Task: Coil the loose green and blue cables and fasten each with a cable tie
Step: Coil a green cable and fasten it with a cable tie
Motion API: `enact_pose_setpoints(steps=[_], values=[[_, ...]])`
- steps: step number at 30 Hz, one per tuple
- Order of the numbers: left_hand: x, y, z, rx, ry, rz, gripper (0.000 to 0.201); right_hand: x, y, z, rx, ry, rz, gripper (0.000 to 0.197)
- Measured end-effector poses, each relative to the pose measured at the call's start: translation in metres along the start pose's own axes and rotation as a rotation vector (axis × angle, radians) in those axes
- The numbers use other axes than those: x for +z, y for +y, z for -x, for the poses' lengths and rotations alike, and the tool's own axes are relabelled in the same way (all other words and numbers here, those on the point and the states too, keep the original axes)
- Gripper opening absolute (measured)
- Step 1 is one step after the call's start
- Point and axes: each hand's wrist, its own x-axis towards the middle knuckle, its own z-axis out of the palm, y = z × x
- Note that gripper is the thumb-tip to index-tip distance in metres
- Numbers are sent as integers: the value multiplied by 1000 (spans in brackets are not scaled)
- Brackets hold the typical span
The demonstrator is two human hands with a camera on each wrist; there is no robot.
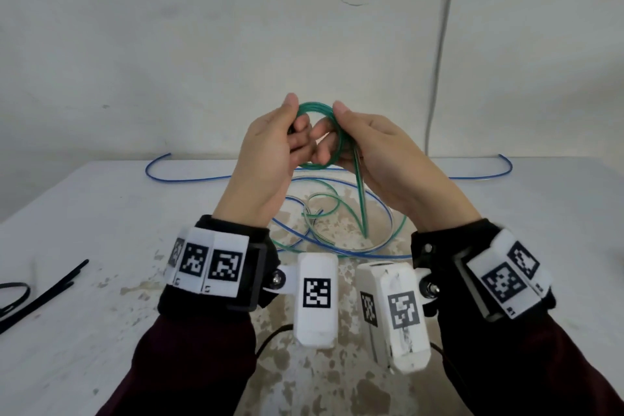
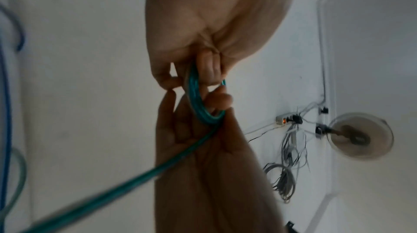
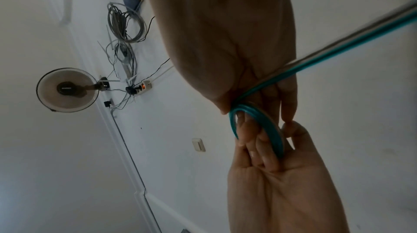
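In the head view both hands are raised above the white table [image 1: 101, 213] and hold a small coil of the green cable [image 1: 315, 106] between them. My left hand [image 1: 293, 116] pinches the coil's left side with thumb and curled fingers. My right hand [image 1: 337, 125] grips its right side, and a green strand [image 1: 362, 206] drops from it to the table. The left wrist view shows the green coil [image 2: 195, 101] held by both hands. The right wrist view shows the green coil [image 3: 270, 129] the same way. The blue cable [image 1: 162, 176] lies loose across the table, tangled with the green slack [image 1: 324, 199].
Black cable ties [image 1: 44, 294] lie at the table's left edge, one of them a closed loop [image 1: 17, 294]. A white wall stands close behind the table, with a grey cord [image 1: 439, 61] running down it at the right. The table's surface is worn and stained near me.
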Motion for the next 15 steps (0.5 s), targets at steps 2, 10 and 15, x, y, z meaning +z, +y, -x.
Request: enact_pose_setpoints(steps=[2,10,15], values=[[1,1,-1,-64,-30,57,43,-3,-1,1,13,8,6,40],[0,2,4,-38,-143,-131,39,0,-2,2,23,20,75,43],[-3,5,3,-52,-121,-53,41,-3,-2,1,40,0,-40,38]])
